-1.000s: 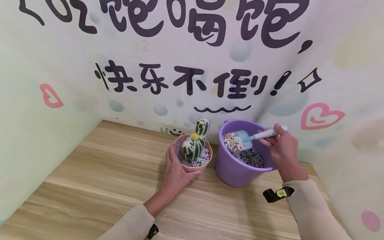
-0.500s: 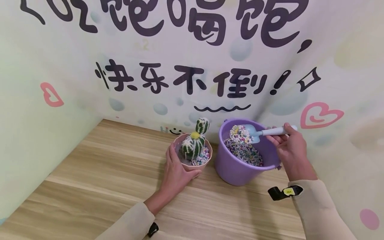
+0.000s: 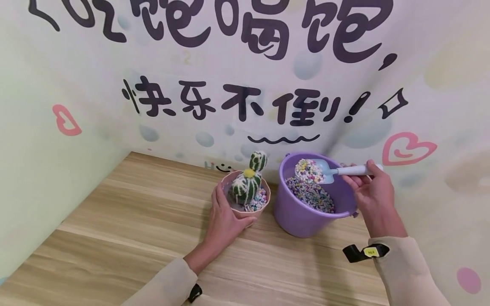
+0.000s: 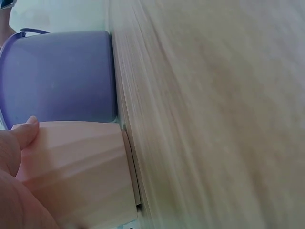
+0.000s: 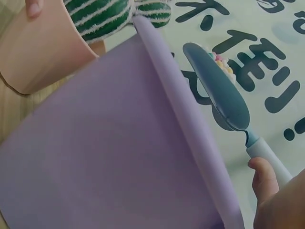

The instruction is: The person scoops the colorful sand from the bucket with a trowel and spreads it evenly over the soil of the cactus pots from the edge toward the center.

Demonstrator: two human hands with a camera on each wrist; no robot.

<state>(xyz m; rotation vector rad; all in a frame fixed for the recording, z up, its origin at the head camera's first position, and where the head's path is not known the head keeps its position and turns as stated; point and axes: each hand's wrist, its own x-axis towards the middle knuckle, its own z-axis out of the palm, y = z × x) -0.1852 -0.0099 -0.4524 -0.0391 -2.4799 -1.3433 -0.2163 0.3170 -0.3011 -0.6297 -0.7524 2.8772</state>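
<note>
1. Over the mouth of the purple bucket (image 3: 298,223), the right hand (image 3: 374,191) grips the handle of the trowel (image 3: 328,177); the blade bears a heap of pebbles (image 3: 308,171).
2. Left hand (image 3: 226,221) holds the pot (image 5: 40,55), its thumb along the near side. Pot stands upright on the table (image 3: 134,242), just beside the bucket.
3. Handling, judged: hold the blade level, since the load mounds above its edge and a tilt would likely shed it. Above the bucket, strays should drop back in. Light, steady pressure on the pot seems enough.
4. Inside the pot, a patch of pebbles (image 3: 257,202) lies right of the cactus (image 3: 246,189); the grey surface (image 3: 237,208) at left is bare.
5. Materials: pebbles small, rounded, multicoloured; blade pale blue, scooped, apparently plastic; handle whitish, slim. Pot pinkish, faceted, wavy-rimmed. Cactus bulbous, green with fuzzy white ribs and a yellow tuft. Table wood-grained.
</note>
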